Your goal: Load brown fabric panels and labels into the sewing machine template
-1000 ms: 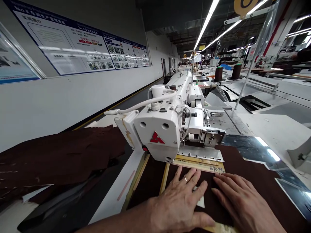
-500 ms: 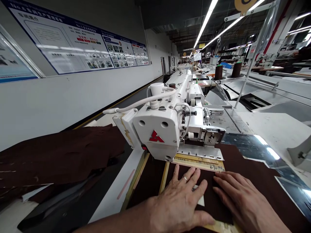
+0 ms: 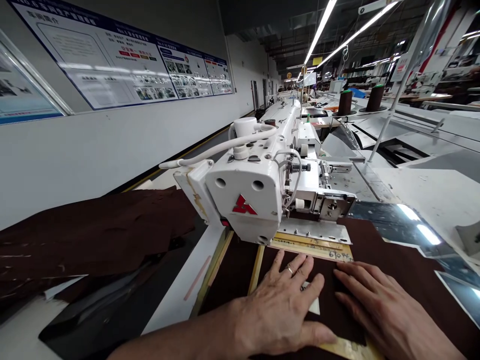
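Note:
My left hand (image 3: 279,305) lies flat with its fingers spread, a ring on one finger, over dark brown fabric (image 3: 326,287) framed by a yellowish template (image 3: 255,270). A small white label (image 3: 314,305) shows partly beneath its index finger and thumb. Fingers stretched out, my right hand (image 3: 382,300) rests on the same brown fabric to the right. Just ahead of both hands stands a white sewing machine head (image 3: 245,200) with a red emblem. Its metal clamp plate (image 3: 315,231) sits at the template's far edge, which bears handwritten digits. The needle is hidden.
More brown fabric (image 3: 93,225) is heaped at the left beside a dark glossy sheet (image 3: 101,305). Brown thread cones (image 3: 345,103) stand behind at the right, near a slanting pole (image 3: 393,100). A wall with a poster board (image 3: 123,60) runs along the left.
The view has shifted slightly, so the machine's emblem and both hands appear a little farther right. Both hands keep the same pose on the fabric.

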`<state>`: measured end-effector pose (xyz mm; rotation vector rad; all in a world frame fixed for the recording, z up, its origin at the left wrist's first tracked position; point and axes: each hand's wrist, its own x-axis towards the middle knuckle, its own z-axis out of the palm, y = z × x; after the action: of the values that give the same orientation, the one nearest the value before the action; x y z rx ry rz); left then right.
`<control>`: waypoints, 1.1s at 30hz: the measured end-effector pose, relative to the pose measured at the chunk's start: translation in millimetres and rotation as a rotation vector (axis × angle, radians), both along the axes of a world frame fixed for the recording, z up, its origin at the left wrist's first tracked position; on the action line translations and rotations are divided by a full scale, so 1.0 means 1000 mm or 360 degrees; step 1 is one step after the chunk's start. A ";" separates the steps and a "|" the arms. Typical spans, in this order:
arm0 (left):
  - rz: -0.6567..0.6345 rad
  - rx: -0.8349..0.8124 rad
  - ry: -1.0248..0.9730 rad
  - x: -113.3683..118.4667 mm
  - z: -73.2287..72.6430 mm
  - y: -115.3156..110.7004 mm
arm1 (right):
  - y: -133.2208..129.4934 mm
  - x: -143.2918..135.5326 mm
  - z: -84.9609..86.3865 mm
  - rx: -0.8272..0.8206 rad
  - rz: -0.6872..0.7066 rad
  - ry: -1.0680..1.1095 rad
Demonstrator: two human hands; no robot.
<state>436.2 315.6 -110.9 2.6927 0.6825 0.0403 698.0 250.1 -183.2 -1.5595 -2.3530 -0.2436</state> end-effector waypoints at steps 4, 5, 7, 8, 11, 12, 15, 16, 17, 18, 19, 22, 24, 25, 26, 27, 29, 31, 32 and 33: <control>-0.0008 0.0044 -0.0051 0.000 -0.004 0.003 | -0.001 0.000 0.001 0.0053 0.0016 -0.0042; -0.0007 0.0050 -0.0064 0.000 -0.005 0.003 | 0.000 0.000 0.001 0.0061 0.0019 -0.0048; -0.0002 0.0060 -0.0084 0.000 -0.006 0.004 | 0.000 -0.001 0.002 0.0071 0.0024 -0.0057; 0.0000 0.0062 -0.0089 0.000 -0.006 0.004 | 0.001 -0.001 0.002 0.0073 0.0026 -0.0062; -0.0008 0.0039 -0.0093 0.000 -0.007 0.004 | 0.001 0.000 0.002 0.0072 0.0026 -0.0078; -0.0011 0.0029 -0.0093 0.000 -0.007 0.005 | 0.001 0.000 0.003 0.0070 0.0024 -0.0081; -0.0011 0.0030 -0.0097 0.000 -0.008 0.005 | 0.001 0.000 0.004 0.0051 0.0025 -0.0081; -0.0016 0.0036 -0.0098 0.000 -0.008 0.005 | 0.001 -0.001 0.005 0.0046 0.0023 -0.0079; -0.0017 0.0044 -0.0099 0.000 -0.008 0.005 | 0.001 -0.001 0.006 0.0043 0.0024 -0.0077; -0.0018 0.0049 -0.0100 0.001 -0.007 0.005 | 0.001 -0.002 0.007 0.0043 0.0027 -0.0076; -0.0020 0.0050 -0.0097 0.001 -0.007 0.005 | 0.001 -0.002 0.007 0.0051 0.0031 -0.0074; -0.0021 0.0040 -0.0100 0.001 -0.005 0.005 | 0.002 -0.002 0.007 0.0071 0.0033 -0.0071; -0.0030 0.0034 -0.0100 0.001 -0.005 0.005 | 0.002 -0.003 0.007 0.0056 0.0021 -0.0057; -0.0027 0.0039 -0.0099 0.001 -0.006 0.005 | 0.002 -0.003 0.007 0.0038 0.0015 -0.0045; -0.0024 0.0047 -0.0097 0.000 -0.006 0.005 | 0.002 -0.003 0.008 0.0014 0.0009 -0.0034; -0.0022 0.0054 -0.0090 0.000 -0.007 0.005 | 0.002 -0.004 0.008 -0.0011 0.0002 -0.0021; -0.0024 0.0063 -0.0078 0.000 -0.008 0.005 | 0.002 -0.006 0.010 -0.0046 -0.0010 0.0005; -0.0030 0.0069 -0.0067 0.000 -0.008 0.005 | 0.002 -0.008 0.011 -0.0065 -0.0015 0.0027; -0.0032 0.0076 -0.0065 0.000 -0.008 0.005 | 0.002 -0.008 0.012 -0.0069 -0.0018 0.0037; -0.0035 0.0085 -0.0064 0.000 -0.009 0.006 | 0.002 -0.009 0.012 -0.0066 -0.0018 0.0044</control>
<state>436.2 321.2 -119.4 2.7425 0.6485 0.1079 689.2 251.8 -170.7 -1.5851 -2.3428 -0.1760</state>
